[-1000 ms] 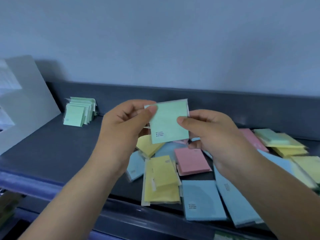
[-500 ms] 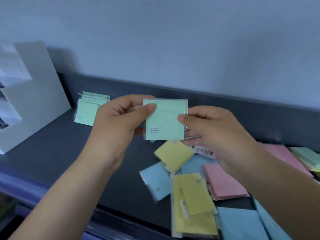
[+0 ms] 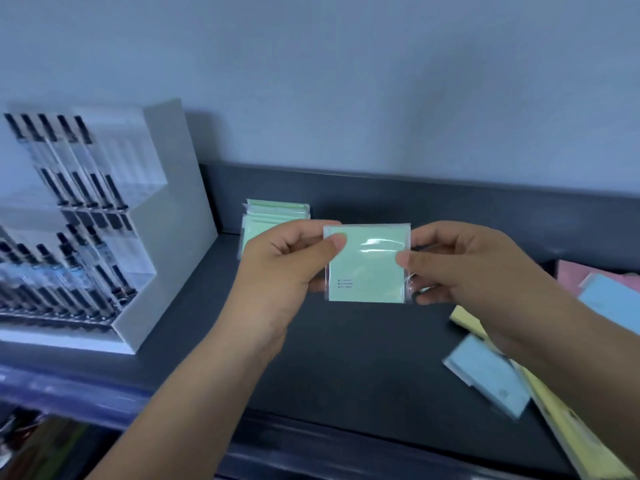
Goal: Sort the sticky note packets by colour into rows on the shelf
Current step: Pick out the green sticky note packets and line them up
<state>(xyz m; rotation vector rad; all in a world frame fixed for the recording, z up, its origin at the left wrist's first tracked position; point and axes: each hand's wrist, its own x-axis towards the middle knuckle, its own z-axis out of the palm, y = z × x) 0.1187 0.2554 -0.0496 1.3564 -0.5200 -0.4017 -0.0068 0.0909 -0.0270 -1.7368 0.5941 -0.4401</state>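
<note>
While both of our hands meet at the centre of the frame, we hold a green packet (image 3: 369, 263) between them, upright and facing us, above the dark shelf (image 3: 346, 358) and not touching it. Our left hand (image 3: 287, 265) pinches its upper left corner, with the thumb on the front and the other fingers (image 3: 298, 239) curled behind. Our right hand (image 3: 464, 268) pinches the right edge the same way, thumb in front and the rest behind the wrapper. Both sets of fingers are therefore grasping this one packet. Its clear film catches a streak of light near the top, and small print sits at its lower left, too small to read.

Just behind our left hand, against the back of the shelf, a stack of green packets (image 3: 273, 213) stands on edge, partly hidden by our knuckles.

Toward the lower right of the frame, loose packets lie flat on the shelf: a blue packet (image 3: 485, 372), with yellow packets (image 3: 568, 427) beside it running into the corner and passing under our right forearm. At the right edge, at mid height, a pink packet (image 3: 571, 275) lies with a second blue packet (image 3: 613, 299) overlapping it.

At the left of the frame stands a white display rack (image 3: 166, 220) with rows of pens (image 3: 69, 188), blurred. A pale wall (image 3: 346, 81) fills the upper half.
</note>
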